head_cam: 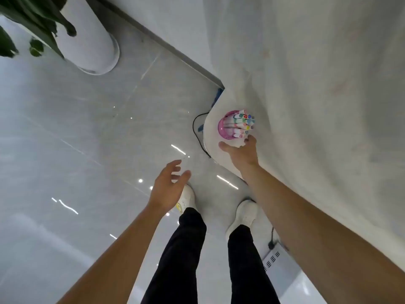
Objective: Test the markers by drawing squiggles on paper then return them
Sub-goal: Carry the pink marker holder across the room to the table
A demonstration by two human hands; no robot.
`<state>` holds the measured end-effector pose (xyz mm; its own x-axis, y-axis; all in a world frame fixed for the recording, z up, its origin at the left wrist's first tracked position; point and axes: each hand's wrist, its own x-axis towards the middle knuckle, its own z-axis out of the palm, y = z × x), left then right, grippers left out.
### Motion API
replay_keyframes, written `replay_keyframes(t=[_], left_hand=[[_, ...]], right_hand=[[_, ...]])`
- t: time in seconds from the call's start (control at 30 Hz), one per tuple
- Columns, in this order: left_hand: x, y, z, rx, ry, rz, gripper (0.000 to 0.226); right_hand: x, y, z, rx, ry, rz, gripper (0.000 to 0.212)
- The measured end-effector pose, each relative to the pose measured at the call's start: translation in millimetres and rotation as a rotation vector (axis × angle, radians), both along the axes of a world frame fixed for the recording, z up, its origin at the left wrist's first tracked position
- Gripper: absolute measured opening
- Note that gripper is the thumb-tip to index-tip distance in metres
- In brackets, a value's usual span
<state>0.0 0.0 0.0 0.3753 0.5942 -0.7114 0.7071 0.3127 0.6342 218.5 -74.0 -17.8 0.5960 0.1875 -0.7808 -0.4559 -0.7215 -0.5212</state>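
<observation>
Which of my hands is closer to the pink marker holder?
Your right hand, beside the pink marker holder; the left hand hangs open over the floor.

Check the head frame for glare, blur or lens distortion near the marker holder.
Head view: lights glare as bright streaks and dots on the glossy floor. The wide-angle lens bows the edge of the cloth-covered table. The marker holder and right hand are evenly lit and slightly soft, but the cap colours are readable. The plant at top left is dark and blurred.
</observation>
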Motion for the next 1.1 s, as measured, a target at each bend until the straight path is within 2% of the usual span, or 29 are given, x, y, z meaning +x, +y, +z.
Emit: replay_keyframes(t=[0.33, 0.47, 0.83, 1.1], left_hand=[[3.4, 2.5, -51.4, -0.071, 0.041, 0.055, 0.035], [4.3, 0.4, -56.5, -0.082, 0.049, 0.057, 0.034], [-2.4, -1.8, -50.4, -0.060, 0.073, 0.089, 0.033], [-18.9, -12.5, 1.3, -0.018, 0.056, 0.179, 0.030]], right_hand=[[-0.3, 17.3, -69.8, 0.230, -0.325, -0.211, 0.113], [1.8, 22.7, -75.5, 0.257, -0.359, -0.276, 0.096], [-20.5, 7.6, -59.1, 0.291, -0.363, -0.234, 0.095], [-57.8, -26.7, 11.5, 0.343, -0.360, -0.121, 0.091]])
